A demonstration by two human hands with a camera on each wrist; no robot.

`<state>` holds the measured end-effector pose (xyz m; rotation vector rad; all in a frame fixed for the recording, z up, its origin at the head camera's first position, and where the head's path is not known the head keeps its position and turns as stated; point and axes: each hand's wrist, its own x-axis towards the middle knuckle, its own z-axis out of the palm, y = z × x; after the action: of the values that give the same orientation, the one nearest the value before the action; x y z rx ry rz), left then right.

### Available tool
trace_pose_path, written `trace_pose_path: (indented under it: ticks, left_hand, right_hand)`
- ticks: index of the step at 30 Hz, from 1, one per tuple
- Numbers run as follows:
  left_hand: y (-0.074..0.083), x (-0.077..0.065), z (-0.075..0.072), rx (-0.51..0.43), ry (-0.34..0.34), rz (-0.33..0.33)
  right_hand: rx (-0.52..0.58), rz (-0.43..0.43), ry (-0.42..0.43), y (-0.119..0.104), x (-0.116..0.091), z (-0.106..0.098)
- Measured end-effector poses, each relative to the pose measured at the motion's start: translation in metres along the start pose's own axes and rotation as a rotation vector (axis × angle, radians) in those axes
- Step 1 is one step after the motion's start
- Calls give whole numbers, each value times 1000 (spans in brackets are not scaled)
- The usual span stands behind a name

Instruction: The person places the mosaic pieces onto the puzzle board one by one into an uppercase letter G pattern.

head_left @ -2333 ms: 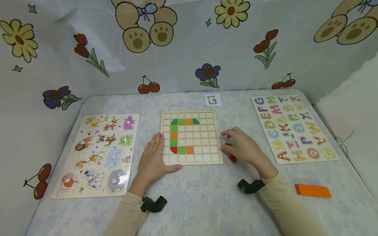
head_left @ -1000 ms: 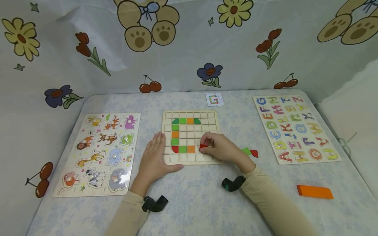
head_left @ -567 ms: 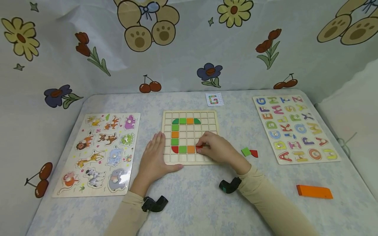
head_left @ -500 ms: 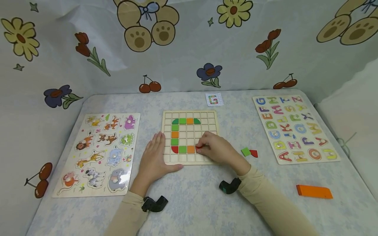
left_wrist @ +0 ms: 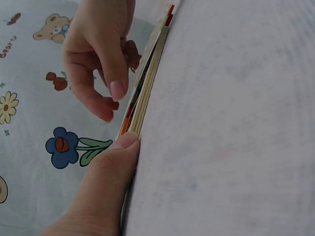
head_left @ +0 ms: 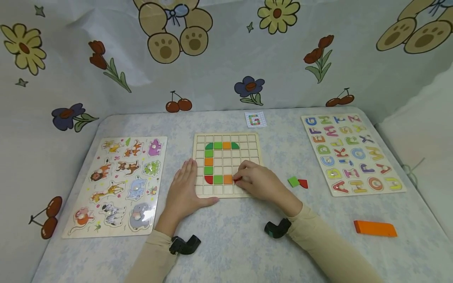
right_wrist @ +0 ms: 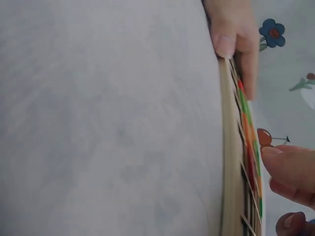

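Note:
A wooden grid board [head_left: 251,192] lies mid-table, with green, orange and red tiles set in a C-like shape. My left hand [head_left: 182,186] rests along its left side, fingers straight and thumb against the front edge. My right hand [head_left: 262,181] hovers over the board's lower right, fingers loosely bent. A red tile [head_left: 236,179] shows under its fingertips, beside an orange tile [head_left: 228,179] in the lower row. In the left wrist view the right thumb and fingers [left_wrist: 117,90] stand apart above the board; the right wrist view shows the red tile [right_wrist: 251,169] down in it.
A green square tile [head_left: 293,181] and a red tile [head_left: 302,183] lie right of the board. A pattern card [head_left: 255,119] is behind it. An animal puzzle [head_left: 161,157] stands left, a letter puzzle [head_left: 396,192] right, and an orange block [head_left: 375,228] at front right.
My right hand has moved left from the loose tiles, carried a red tile onto the board's lower row beside the orange one, and loosened its fingers. The left hand has stayed put.

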<state>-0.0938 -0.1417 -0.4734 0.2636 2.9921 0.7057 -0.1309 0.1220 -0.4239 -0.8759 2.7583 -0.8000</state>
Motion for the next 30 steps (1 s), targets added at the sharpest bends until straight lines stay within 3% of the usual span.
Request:
trace_pose_path:
  ticks: [4,16,26,30]
  left_hand:
    - [0,0,0,-4,-4,-2]
    - [-1,0,1,-13,-6,0]
    - [-1,0,1,-12,4,6]
    - [0,0,1,-17,-2,-2]
  right_hand:
    - [29,66,1,8,-13,-13]
    - [-102,244,-113,67,-74,-67]
    - [-78,261,-91,85,-83,-69]
    - [-36,307,-74,87,-80,-66]
